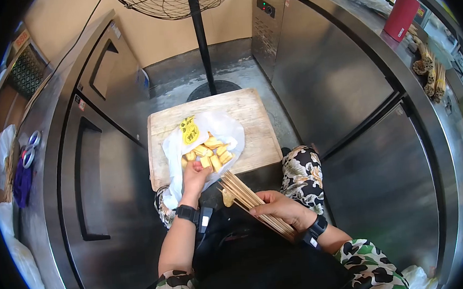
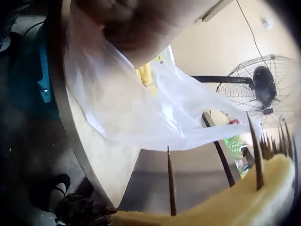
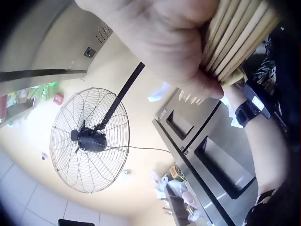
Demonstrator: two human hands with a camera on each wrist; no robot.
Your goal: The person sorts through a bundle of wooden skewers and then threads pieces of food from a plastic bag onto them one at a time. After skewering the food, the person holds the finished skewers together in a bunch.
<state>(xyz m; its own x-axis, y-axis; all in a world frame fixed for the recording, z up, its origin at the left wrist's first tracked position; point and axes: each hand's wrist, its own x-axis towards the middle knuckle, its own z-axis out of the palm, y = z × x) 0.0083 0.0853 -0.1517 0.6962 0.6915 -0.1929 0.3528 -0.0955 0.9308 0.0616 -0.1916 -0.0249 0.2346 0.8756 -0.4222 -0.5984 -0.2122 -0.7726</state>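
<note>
My right hand (image 1: 287, 210) grips a thick bundle of wooden skewers (image 1: 254, 199), their points slanting up and left. Near those points, a yellow food piece (image 1: 227, 197) is stuck on; close up in the left wrist view, skewer tips (image 2: 258, 160) poke through the pale yellow piece (image 2: 225, 205). My left hand (image 1: 194, 180) reaches into an open white plastic bag (image 1: 233, 128), fingers bent among chunky yellow pieces (image 1: 215, 163) that look like fried tofu. Whether it pinches one I cannot tell. The bag lies on a wooden board (image 1: 256, 108) in front of my knees.
Steel cabinets (image 1: 339, 67) stand on both sides. A fan (image 3: 89, 139) on a black pole rises behind the board. On the right counter are a red bottle (image 1: 400, 14) and bundled skewers (image 1: 430, 71); scissors (image 1: 30, 148) and a purple cloth (image 1: 23, 180) lie on the left one.
</note>
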